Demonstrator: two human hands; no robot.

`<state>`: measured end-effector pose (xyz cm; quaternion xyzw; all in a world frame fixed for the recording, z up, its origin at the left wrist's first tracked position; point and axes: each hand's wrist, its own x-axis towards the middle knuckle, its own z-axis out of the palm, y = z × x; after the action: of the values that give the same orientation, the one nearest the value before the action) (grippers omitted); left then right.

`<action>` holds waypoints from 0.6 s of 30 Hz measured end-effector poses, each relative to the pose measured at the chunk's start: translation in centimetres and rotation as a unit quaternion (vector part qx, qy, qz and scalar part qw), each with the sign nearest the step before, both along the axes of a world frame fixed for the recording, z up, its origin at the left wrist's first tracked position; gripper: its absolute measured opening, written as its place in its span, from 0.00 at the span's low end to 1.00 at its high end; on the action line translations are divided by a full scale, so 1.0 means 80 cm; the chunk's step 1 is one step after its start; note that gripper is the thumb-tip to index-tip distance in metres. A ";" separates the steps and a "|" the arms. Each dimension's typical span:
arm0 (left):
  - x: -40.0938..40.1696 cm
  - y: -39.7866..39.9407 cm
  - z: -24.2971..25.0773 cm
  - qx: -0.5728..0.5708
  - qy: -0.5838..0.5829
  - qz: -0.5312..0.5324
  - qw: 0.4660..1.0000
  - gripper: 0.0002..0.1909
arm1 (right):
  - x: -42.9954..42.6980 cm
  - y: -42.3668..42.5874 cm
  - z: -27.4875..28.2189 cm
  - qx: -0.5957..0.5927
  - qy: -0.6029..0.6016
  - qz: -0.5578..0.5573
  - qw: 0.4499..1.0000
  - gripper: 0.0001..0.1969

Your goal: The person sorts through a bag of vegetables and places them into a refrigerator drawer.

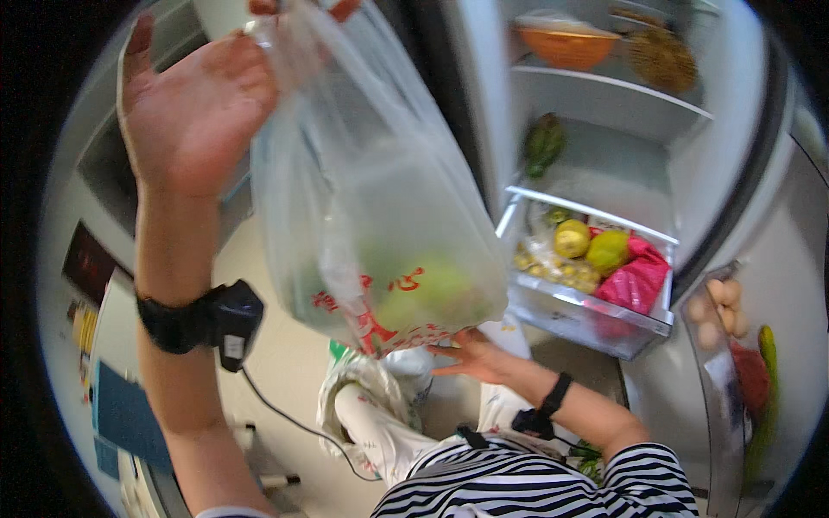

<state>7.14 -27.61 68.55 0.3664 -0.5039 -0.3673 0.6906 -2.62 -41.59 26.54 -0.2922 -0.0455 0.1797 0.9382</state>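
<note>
My left hand (207,103) is raised at the upper left, palm towards me, its fingers gripping the gathered top of a translucent plastic bag (382,175). The bag hangs down the middle of the view, with red writing near its base and blurred pale-green produce inside; what exactly it is cannot be told. Just beneath the bag's lower right edge, my right hand (473,356) has its fingers spread. The bag hides part of its fingertips, so whether they touch it is unclear. Both wrists wear black straps with small devices.
At right, an open refrigerator has a pulled-out drawer (583,294) holding yellow-green fruit and a pink bag (633,278). An orange basket (567,45) stands on a shelf above. Eggs (725,304) sit in the door at far right. Below the hanging bag is another open bag (330,395).
</note>
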 end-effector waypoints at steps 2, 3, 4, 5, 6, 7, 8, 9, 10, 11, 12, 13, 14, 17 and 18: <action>-0.013 -0.037 0.013 -0.017 -0.037 0.072 0.997 0.34 | 0.005 0.011 0.010 0.004 -0.073 -0.111 0.991 0.37; -0.013 -0.054 0.021 -0.016 -0.045 0.056 0.997 0.34 | 0.007 0.012 0.012 0.009 -0.109 -0.158 0.981 0.37; -0.008 -0.063 0.030 -0.008 -0.012 -0.005 1.000 0.33 | 0.009 0.012 0.026 0.013 -0.119 -0.164 0.979 0.37; -0.001 -0.073 0.036 0.002 0.023 -0.065 0.998 0.32 | 0.011 0.010 0.039 0.060 -0.108 -0.224 0.967 0.38; 0.007 -0.089 0.038 0.005 0.018 -0.056 0.998 0.30 | 0.012 0.000 0.050 0.103 -0.094 -0.287 0.948 0.40; 0.000 -0.110 0.033 0.005 0.014 -0.065 0.998 0.30 | 0.014 -0.016 0.056 0.104 -0.099 -0.295 0.945 0.40; -0.006 -0.134 0.025 -0.020 0.043 -0.047 0.998 0.29 | 0.016 -0.040 0.060 0.125 -0.100 -0.338 0.927 0.40; -0.014 -0.151 0.018 -0.046 0.073 -0.026 0.996 0.29 | 0.015 -0.062 0.067 0.146 -0.102 -0.378 0.909 0.40; -0.009 -0.162 0.017 -0.024 0.090 -0.104 0.990 0.25 | 0.014 -0.077 0.082 0.154 -0.062 -0.423 0.891 0.40; -0.004 -0.174 0.012 -0.022 0.104 -0.105 0.989 0.25 | 0.012 -0.094 0.097 0.160 -0.023 -0.467 0.869 0.39; -0.002 -0.192 0.009 0.000 0.088 -0.118 0.989 0.27 | 0.011 -0.120 0.100 0.161 -0.023 -0.489 0.857 0.38; -0.005 -0.208 0.005 0.022 0.071 -0.129 0.989 0.28 | 0.011 -0.146 0.105 0.161 -0.024 -0.509 0.845 0.36; -0.007 -0.225 0.000 0.010 0.073 -0.098 0.992 0.28 | 0.010 -0.169 0.111 0.161 -0.029 -0.515 0.842 0.36; -0.013 -0.281 -0.017 -0.014 0.072 -0.042 0.996 0.27 | 0.003 -0.239 0.127 0.118 -0.023 -0.524 0.843 0.35; -0.012 -0.298 -0.019 -0.014 0.070 -0.053 0.996 0.27 | 0.010 -0.264 0.123 0.092 -0.010 -0.535 0.840 0.36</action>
<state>6.17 -51.45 67.03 0.3031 -0.4783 -0.4209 0.7087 -1.84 -62.74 36.41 -0.1852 0.0919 -0.3577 0.9107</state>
